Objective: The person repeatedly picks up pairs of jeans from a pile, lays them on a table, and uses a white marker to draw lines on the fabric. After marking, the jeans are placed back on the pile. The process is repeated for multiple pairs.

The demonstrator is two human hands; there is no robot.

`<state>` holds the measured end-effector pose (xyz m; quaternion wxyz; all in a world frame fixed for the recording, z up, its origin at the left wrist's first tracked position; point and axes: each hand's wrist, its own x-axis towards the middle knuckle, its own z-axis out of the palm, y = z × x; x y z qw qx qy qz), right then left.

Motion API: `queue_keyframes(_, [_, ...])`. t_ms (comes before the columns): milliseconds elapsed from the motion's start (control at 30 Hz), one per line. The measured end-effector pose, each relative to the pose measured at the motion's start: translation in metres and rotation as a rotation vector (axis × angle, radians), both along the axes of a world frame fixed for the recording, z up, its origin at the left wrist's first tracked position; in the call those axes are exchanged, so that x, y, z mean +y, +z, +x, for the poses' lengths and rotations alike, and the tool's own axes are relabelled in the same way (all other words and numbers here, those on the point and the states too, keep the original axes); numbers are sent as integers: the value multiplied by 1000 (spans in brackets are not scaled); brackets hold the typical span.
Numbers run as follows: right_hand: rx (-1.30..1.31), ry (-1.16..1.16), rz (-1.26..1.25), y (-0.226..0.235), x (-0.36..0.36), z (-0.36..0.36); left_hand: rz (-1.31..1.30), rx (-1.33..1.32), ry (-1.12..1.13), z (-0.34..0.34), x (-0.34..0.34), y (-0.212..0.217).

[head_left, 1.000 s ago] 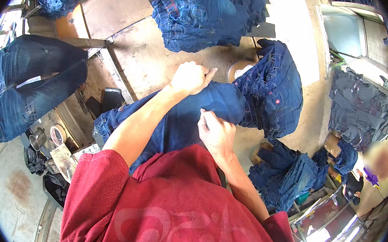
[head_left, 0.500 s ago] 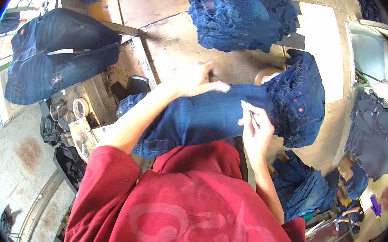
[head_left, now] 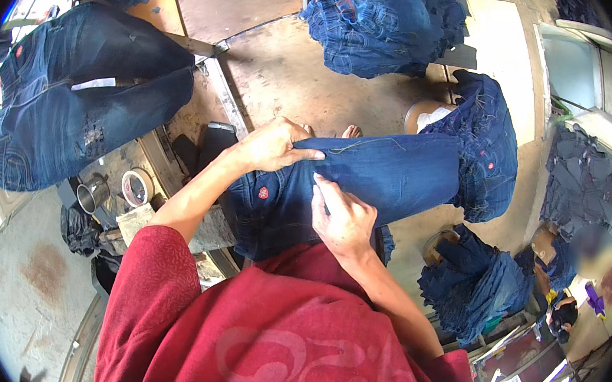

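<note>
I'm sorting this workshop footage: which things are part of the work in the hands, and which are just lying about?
In hand:
dark blue denim jeans
left hand, pinching the top edge
right hand, pressing on the denim

Lying about:
heap of blue jeans
spread jeans on the left
metal cup
tape roll

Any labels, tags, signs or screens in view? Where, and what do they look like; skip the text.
Small red tag: on the jeans under both hands, below the left hand; rounded.
White strip label: on the hanging jeans at left; long, narrow.
Small red tag: same hanging jeans, left edge.
Small red tag: on the jeans pile at right.
No screens.
</note>
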<state>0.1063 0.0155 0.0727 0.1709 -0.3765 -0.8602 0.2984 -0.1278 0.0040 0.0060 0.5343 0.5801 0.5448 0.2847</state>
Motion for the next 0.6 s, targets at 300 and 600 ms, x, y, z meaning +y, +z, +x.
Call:
queue_keyframes(300, [-272, -8, -18, 12, -9, -18, 0, -54, 82, 2, -1, -4])
queue_keyframes(600, [-340, -30, -77, 6, -9, -20, -95, 10, 53, 2, -3, -10])
